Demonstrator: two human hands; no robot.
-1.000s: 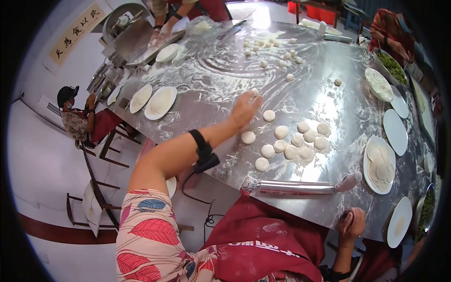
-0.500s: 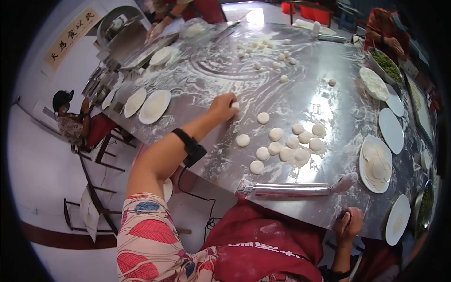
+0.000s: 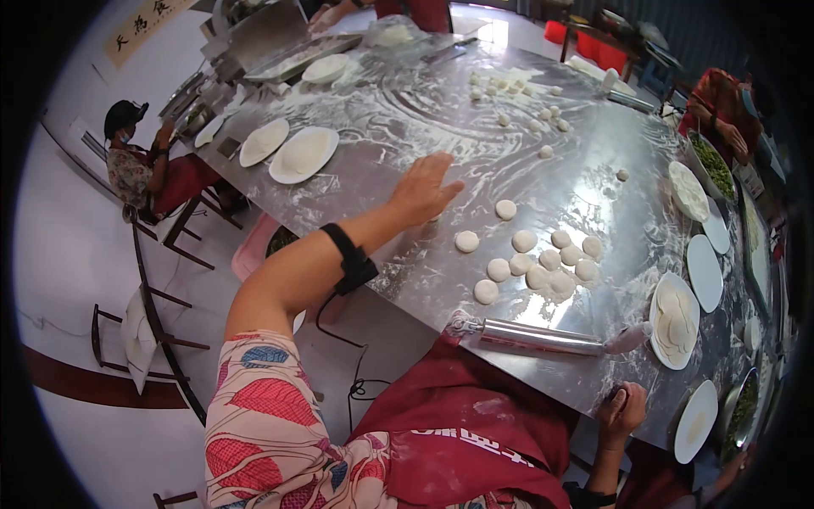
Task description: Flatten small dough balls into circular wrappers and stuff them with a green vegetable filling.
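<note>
My left hand (image 3: 424,192) is stretched over the floury steel table, palm down with its fingers apart. Under its heel shows the edge of a pale dough piece (image 3: 435,218), mostly hidden. To the right of it lie several flattened dough rounds, among them a dough round (image 3: 506,209) and a cluster nearer the table's middle. My right hand (image 3: 623,407) rests at the near table edge with curled fingers; whatever it may hold is hidden. A metal rolling pin (image 3: 543,336) lies along the near edge, between the dough rounds and my apron.
A plate of stacked dough wrappers (image 3: 675,327) stands at the right, beside more white plates (image 3: 705,273) and bowls of green filling (image 3: 710,167). Flour plates (image 3: 303,155) are at the left. Small dough lumps (image 3: 546,152) lie farther back. Other people are around the table.
My left hand has opened from a closed grip around a small dough piece and now spreads flat, palm down. The view has shifted slightly. My right hand stays curled at the edge.
</note>
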